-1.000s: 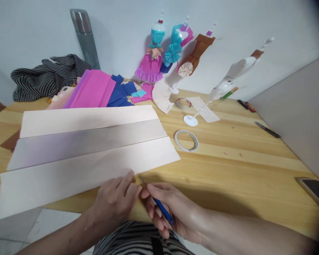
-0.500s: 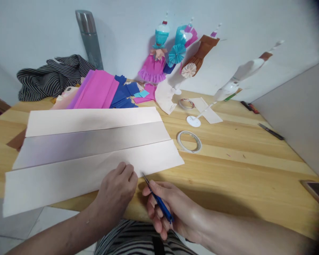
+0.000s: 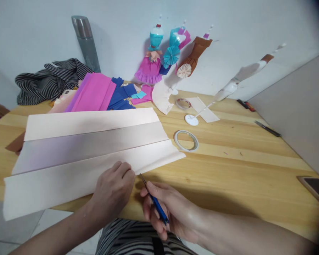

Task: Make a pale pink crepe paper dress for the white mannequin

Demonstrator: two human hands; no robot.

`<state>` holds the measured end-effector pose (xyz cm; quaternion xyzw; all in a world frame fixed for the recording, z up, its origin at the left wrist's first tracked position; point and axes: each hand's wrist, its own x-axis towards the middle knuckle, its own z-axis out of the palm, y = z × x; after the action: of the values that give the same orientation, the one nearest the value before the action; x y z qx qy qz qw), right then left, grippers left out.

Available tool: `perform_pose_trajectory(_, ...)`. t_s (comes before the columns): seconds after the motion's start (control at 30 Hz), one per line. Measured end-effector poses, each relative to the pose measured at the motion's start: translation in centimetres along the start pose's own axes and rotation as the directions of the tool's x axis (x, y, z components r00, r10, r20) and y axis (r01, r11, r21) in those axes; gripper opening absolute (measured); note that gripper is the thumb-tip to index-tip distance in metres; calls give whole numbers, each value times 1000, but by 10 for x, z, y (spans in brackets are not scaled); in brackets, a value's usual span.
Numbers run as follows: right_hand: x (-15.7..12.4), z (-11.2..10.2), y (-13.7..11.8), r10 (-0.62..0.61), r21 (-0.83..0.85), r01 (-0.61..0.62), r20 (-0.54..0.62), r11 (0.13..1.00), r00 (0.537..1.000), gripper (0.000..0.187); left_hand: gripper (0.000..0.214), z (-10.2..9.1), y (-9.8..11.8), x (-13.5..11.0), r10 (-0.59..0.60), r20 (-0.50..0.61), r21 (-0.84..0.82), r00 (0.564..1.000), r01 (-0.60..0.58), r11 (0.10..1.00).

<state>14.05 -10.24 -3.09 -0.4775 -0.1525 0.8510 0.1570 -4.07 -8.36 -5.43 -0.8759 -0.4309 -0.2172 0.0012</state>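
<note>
Held a blue tool (image 3: 159, 209) aslant in the right hand (image 3: 171, 202), pinched between thumb and fingers, with the remaining fingers curled loosely below and the thin tip directed forward and left, just beside the near edge of the paper (image 3: 55, 194). Rested the left hand (image 3: 114, 186) on that same edge, a little left of the tip, with fingers bent and pressed together; could not tell, with fingertips hidden, whether pinching the edge or only lying against it. Had the paper, pale and in three long bands, spread across the left part of the table (image 3: 241, 170), with the near left corner projecting over the floor (image 3: 18, 230) and the right end reaching near a tape roll (image 3: 176, 140). Had behind the paper, from left to right, striped cloth (image 3: 48, 83), pink sheets (image 3: 95, 92) and blue scraps (image 3: 121, 94), with a flask (image 3: 87, 47) standing at the wall (image 3: 122, 35). Had along the wall three dressed figures (image 3: 151, 69) and, farther right, a white figure (image 3: 227, 90) on a round base (image 3: 191, 121). Had at far right a knife (image 3: 269, 130) and, nearer, a phone (image 3: 316, 189).
</note>
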Motion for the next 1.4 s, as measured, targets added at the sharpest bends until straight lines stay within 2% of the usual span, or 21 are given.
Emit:
perform_pose_trajectory(0.17, 3, 3, -3, -31, -5, 31, -1, 1000, 1000, 30, 25, 0, 0, 4, 0, -13, -11, 1000, 0, 1000)
perform_pose_trajectory(0.27, 4, 2, -2, -55, -3, 55, 11, 999, 998, 29, 18, -2, 0, 6, 14, -24, 18, 1000, -14, 1000)
perform_pose_trajectory(0.37, 5, 1, -1, -57, -4, 57, 22, 998, 998, 30, 10, -3, 1, 7, 45, -27, 80, 999, -43, 996)
perform_pose_trajectory(0.6, 5, 0, 0, -60, 15, 60, 6, 998, 998, 29, 9, -1, 6, 11, 97, 29, 267, 995, -102, 958)
perform_pose_trajectory(0.7, 2, 2, 0, -28, 13, 29, -10, 1000, 1000, 30, 10, 0, 9, 11, 128, 4, 313, 992, -122, 942)
perform_pose_trajectory(0.8, 0, 4, -1, 5, 10, -5, -32, 1000, 999, 31, 13, 1, 9, 10, 143, -57, 314, 988, -119, 942)
perform_pose_trajectory(0.9, -1, 6, -2, -15, 27, 16, -32, 1000, 999, 31, 17, 1, 8, 9, 144, -102, 306, 984, -107, 946)
perform_pose_trajectory(1.2, 1, 4, -2, -74, 76, 74, -7, 994, 997, 29, 20, 3, 8, 8, 175, -105, 313, 979, -134, 940)
perform_pose_trajectory(1.4, 7, 7, -6, -53, 62, 52, 15, 997, 998, 31, 20, 4, 7, 6, 177, -116, 260, 977, -142, 955)
